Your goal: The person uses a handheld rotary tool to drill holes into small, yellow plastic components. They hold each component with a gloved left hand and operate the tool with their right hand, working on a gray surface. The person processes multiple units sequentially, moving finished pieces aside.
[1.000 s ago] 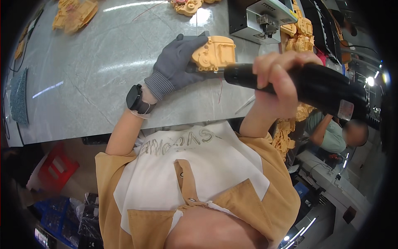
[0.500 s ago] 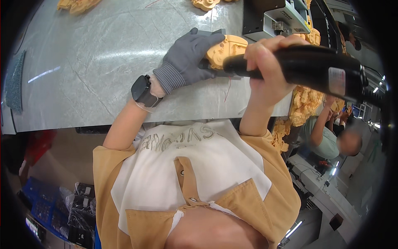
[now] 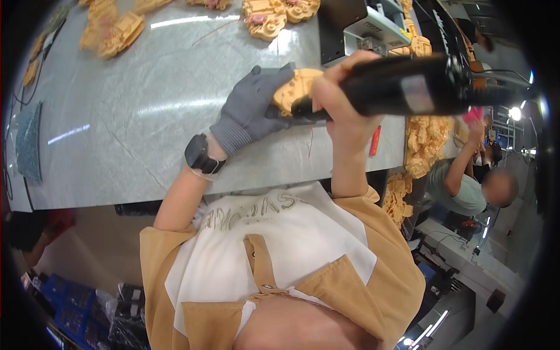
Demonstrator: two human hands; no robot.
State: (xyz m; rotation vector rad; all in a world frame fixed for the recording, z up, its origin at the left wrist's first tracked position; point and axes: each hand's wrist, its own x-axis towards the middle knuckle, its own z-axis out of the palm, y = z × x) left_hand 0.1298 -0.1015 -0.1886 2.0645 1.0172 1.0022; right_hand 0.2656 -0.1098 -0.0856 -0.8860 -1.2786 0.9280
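The tan carved piece [image 3: 296, 88] sits at the grey worktop [image 3: 134, 111] edge, pinned by my gloved left hand [image 3: 251, 111]. Right hand [image 3: 338, 96] has a full grip on the black power tool [image 3: 402, 86]. I'd keep the tip shallow, wrist raised, elbow tucked.

A tan moulded plastic piece [image 3: 296, 88], ridged and blocky, sits at the near part of the grey counter [image 3: 134, 111], clasped from its left by the gloved left grip [image 3: 252, 108]. A black, thick-bodied power tool [image 3: 402, 87] lies almost level in the bare right grip [image 3: 341, 96], its narrow nose touching the piece's near side.
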